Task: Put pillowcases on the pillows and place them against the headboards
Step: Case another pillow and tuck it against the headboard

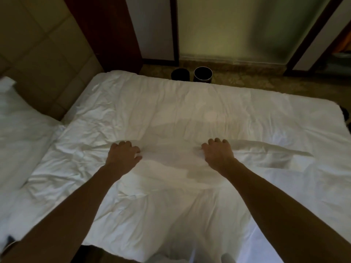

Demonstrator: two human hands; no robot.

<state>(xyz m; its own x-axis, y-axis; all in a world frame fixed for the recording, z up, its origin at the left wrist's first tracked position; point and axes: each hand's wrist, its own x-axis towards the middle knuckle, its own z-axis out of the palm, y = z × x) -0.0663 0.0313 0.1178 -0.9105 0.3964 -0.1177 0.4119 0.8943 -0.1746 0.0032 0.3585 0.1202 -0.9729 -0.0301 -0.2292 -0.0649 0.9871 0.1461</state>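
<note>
A white pillowcase [171, 196] lies flat and wrinkled across the near part of a white bed [190, 103]. My left hand [122, 155] and my right hand [218, 151] rest on its far edge, fingers curled into the fabric and pinching it. A white pillow [20, 133] leans at the far left against the padded beige headboard [41, 59]. Whether a pillow is inside the pillowcase cannot be told.
Two dark round bins [191, 74] stand on the floor beyond the bed's far edge. A dark wooden panel [106, 29] and frosted glass doors [237, 27] line the wall behind. Patterned floor [266, 80] runs along the bed's far side.
</note>
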